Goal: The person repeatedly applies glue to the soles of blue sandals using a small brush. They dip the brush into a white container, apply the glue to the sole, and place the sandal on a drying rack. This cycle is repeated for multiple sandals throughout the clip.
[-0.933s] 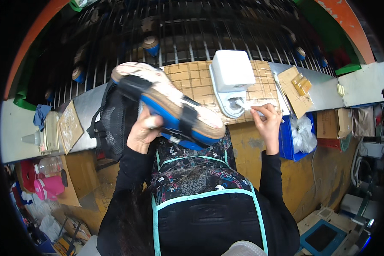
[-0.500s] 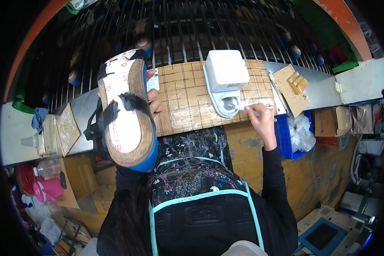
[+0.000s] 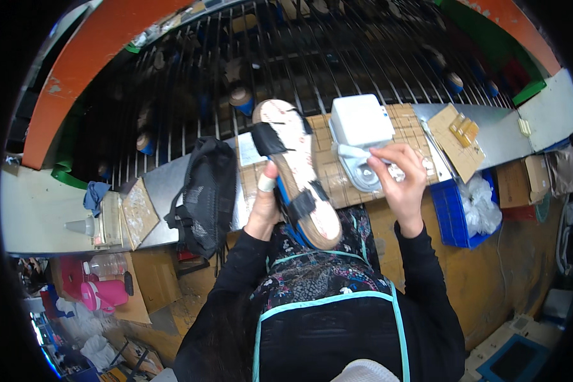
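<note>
Showing its pale speckled underside, black-strapped shoe sole (image 3: 297, 172) in left hand (image 3: 265, 210).

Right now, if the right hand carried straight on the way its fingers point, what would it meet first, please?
The right hand points left and slightly up, its fingers on the grey base under the white box. It would likely meet that base first, then the shoe sole; depth is unclear.

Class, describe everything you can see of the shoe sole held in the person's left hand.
The sole is long and oval, its pale, speckled face turned up toward the camera, with a tan rim and a blue edge beneath. Two black straps cross it, one near the far end, one nearer the body. It tilts diagonally over the tiled bench. The left hand grips its left edge; the right hand is apart.
</note>
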The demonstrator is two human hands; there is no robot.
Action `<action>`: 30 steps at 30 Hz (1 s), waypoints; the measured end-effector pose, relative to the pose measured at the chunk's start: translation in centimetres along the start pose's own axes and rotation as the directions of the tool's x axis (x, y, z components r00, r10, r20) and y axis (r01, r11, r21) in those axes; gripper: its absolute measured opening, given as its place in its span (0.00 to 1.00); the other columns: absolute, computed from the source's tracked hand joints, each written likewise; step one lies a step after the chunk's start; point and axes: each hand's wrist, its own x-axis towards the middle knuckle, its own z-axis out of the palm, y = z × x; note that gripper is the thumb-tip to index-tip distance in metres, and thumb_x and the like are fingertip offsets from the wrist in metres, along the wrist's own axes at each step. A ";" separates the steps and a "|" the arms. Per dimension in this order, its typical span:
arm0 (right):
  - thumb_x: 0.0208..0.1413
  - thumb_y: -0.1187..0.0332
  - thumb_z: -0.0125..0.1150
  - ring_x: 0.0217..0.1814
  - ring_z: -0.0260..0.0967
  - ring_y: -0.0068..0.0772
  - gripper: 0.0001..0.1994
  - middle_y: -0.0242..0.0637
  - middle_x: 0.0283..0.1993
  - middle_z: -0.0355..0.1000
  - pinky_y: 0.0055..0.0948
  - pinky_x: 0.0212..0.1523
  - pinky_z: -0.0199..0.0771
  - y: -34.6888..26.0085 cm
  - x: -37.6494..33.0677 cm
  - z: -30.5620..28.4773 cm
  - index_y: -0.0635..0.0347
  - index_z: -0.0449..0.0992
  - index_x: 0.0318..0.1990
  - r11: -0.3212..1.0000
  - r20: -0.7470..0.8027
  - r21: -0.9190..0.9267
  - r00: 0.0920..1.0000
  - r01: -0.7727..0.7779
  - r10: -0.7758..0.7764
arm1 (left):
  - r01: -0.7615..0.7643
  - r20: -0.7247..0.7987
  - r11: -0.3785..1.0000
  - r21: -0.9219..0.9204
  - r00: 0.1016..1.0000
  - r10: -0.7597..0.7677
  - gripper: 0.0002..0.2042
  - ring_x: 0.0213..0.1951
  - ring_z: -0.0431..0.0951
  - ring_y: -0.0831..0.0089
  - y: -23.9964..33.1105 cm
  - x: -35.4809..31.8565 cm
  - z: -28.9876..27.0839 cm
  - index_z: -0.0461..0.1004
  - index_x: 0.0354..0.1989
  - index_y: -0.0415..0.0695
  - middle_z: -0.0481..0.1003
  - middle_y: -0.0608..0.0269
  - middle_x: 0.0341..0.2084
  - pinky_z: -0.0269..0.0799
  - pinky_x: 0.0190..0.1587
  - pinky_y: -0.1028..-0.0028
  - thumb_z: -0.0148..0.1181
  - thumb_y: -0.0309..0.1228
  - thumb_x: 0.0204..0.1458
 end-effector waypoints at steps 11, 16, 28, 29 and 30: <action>0.45 0.71 0.71 0.25 0.64 0.17 0.09 0.32 0.39 0.68 0.22 0.41 0.58 -5.5 0.9 4.2 0.54 0.84 0.37 0.941 0.014 0.339 1.000 -0.012 0.008 | -0.108 0.030 0.927 0.359 0.994 0.105 0.42 0.50 0.72 0.68 2.3 -2.1 0.4 0.65 0.56 0.33 0.72 0.53 0.48 0.66 0.55 0.70 0.65 0.58 0.43; 0.46 0.70 0.70 0.24 0.62 0.17 0.09 0.30 0.38 0.68 0.25 0.43 0.52 -5.8 2.5 5.3 0.54 0.84 0.36 0.962 0.006 0.267 0.999 0.050 -0.054 | -0.132 -0.011 0.884 0.449 0.988 0.153 0.45 0.46 0.75 0.70 2.8 -2.6 0.7 0.68 0.52 0.32 0.73 0.54 0.44 0.70 0.51 0.71 0.66 0.63 0.37; 0.47 0.75 0.69 0.34 0.66 0.21 0.07 0.32 0.38 0.67 0.18 0.28 0.63 -4.8 5.6 5.3 0.60 0.83 0.36 0.932 0.150 0.330 0.967 0.147 -0.206 | -0.085 0.033 0.893 0.442 0.996 0.078 0.46 0.47 0.74 0.70 3.8 -2.6 -0.3 0.67 0.54 0.31 0.73 0.55 0.45 0.68 0.52 0.72 0.66 0.64 0.37; 0.46 0.74 0.70 0.34 0.66 0.21 0.07 0.32 0.36 0.67 0.18 0.28 0.63 -4.7 5.7 5.1 0.60 0.83 0.35 0.933 0.166 0.324 0.962 0.153 -0.216 | -0.061 0.031 0.905 0.422 0.998 0.053 0.47 0.46 0.74 0.71 3.9 -2.6 -0.4 0.67 0.54 0.31 0.73 0.55 0.45 0.69 0.51 0.73 0.66 0.64 0.37; 0.46 0.74 0.70 0.34 0.66 0.21 0.07 0.32 0.36 0.68 0.18 0.28 0.63 -4.6 5.7 4.8 0.60 0.83 0.35 0.934 0.179 0.318 0.957 0.161 -0.226 | -0.050 0.040 0.917 0.395 0.999 0.037 0.47 0.46 0.75 0.72 4.0 -2.6 -0.4 0.67 0.54 0.31 0.73 0.55 0.44 0.69 0.51 0.73 0.65 0.64 0.37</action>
